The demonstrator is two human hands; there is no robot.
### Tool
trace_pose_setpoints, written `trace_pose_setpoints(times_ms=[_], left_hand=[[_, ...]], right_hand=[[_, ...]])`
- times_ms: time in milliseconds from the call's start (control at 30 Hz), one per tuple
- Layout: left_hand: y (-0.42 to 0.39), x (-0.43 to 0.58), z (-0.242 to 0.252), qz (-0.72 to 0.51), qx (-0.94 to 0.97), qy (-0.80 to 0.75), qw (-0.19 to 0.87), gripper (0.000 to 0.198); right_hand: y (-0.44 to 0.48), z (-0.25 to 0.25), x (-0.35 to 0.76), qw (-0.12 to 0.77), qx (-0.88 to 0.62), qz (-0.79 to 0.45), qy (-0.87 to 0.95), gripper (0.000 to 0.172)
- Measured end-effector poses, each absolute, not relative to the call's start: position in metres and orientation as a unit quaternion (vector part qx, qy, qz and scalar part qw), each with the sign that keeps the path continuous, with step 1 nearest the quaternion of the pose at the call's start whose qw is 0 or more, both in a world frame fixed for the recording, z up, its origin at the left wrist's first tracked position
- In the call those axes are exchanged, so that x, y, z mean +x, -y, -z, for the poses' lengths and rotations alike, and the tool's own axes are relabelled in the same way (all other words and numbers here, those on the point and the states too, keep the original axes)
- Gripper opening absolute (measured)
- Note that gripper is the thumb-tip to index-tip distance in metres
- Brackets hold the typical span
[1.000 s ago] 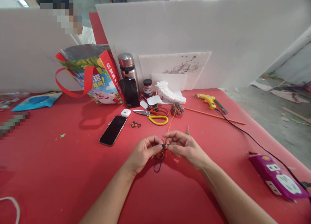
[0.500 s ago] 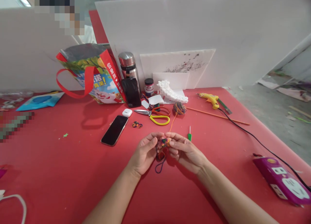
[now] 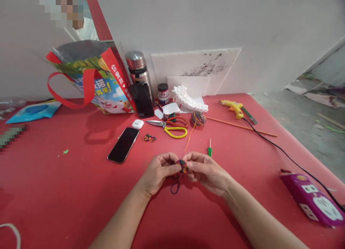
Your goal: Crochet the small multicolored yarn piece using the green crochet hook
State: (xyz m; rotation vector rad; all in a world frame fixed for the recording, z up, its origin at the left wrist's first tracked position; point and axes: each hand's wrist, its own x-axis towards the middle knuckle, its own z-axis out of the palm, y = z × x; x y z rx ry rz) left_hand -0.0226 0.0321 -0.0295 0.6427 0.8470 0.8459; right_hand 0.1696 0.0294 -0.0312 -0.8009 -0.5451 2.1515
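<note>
Your left hand and right hand hold the small multicoloured yarn piece in a fingertip grip over the counter, so pinch lightly and give the orange strand some slack.

Red tabletop beneath yarn ball, scissors, flat phone, glue gun.

Multicoloured yarn piece small, compact, green, orange, red and purple patches showing; was pinched between fingertips of left hand and right hand, edges partly hidden by fingers

Dark yarn loop hung below piece, rounded end toward person

Thin orange strand ran slightly slack from hands to yarn ball, round, loosely wound, mixed colours, lying beyond hands
</note>
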Motion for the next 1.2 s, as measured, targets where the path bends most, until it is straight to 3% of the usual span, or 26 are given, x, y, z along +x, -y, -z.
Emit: trace_pose_setpoints(times_ms=[333,833,1200], left_hand=[[-0.0341,-0.0241,0.0301,-0.389,0.369,-0.335,0.775,0.035],[-0.035,-0.0287,0.0336,-0.372,0.307,-0.368,0.795,0.042],[-0.0338,-0.0257,0.0343,-0.364,0.248,-0.374,0.817,0.033]], right_hand=[[-0.0285,0.031,0.171,0.388,-0.271,-0.855,0.214,0.03],[-0.0296,0.028,0.173,0.396,-0.269,-0.852,0.212,0.03],[-0.0303,0.0306,0.1694,0.429,-0.324,-0.827,0.163,0.032]])
